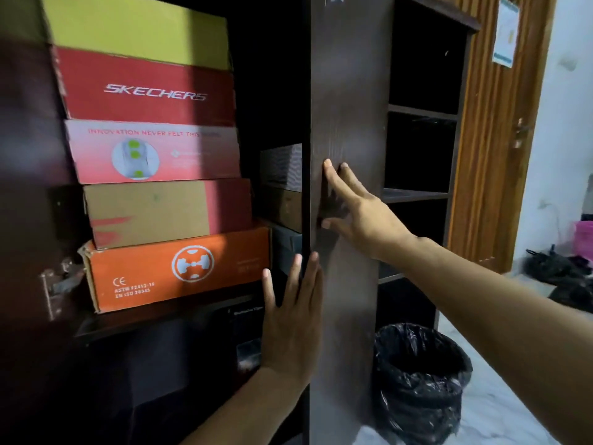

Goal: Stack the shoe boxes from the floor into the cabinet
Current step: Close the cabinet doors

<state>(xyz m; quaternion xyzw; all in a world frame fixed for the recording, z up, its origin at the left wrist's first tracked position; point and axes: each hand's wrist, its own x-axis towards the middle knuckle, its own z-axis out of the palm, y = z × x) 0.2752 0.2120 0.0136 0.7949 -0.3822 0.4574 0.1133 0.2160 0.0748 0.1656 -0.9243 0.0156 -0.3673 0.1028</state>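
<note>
Head view looks into a dark brown cabinet (pixel 19 155) whose right door (pixel 348 123) stands partly open, edge-on to the camera. Five shoe boxes are stacked on a shelf (pixel 134 322) inside the left half: an orange box (pixel 179 271) with a white round logo at the bottom, a plain brown-and-red box (pixel 167 210) on top of it, then a pink box (pixel 154 152) printed with "INNOVATION NEVER FELT", then a red Skechers box (pixel 150 91), and a yellow-green box (pixel 138 27) on top. Each box sits a little further left than the one beneath, so the stack leans. Behind the door's edge, deeper in the cabinet, a few darker boxes (pixel 282 187) show dimly; their details cannot be made out. The left hand (pixel 292 322) is held upright with its fingers (pixel 309 277) straight and close together, lying against the inner edge of the door, just right of the orange box and gripping nothing. The right hand (pixel 359 213) is flat on the door's outer face, fingers (pixel 335 181) straight and slightly spread, thumb out below, pressing the panel. To the right of the door are open dark shelves (pixel 420 194). On the pale floor (pixel 500 396) below them stands a bin lined with a black bag (pixel 420 380). Further right are a ribbed wooden room door (pixel 494 139) with a paper sheet (pixel 507 30) stuck on it, and dark bags (pixel 564 277) lying on the floor near a pink container (pixel 584 234).
</note>
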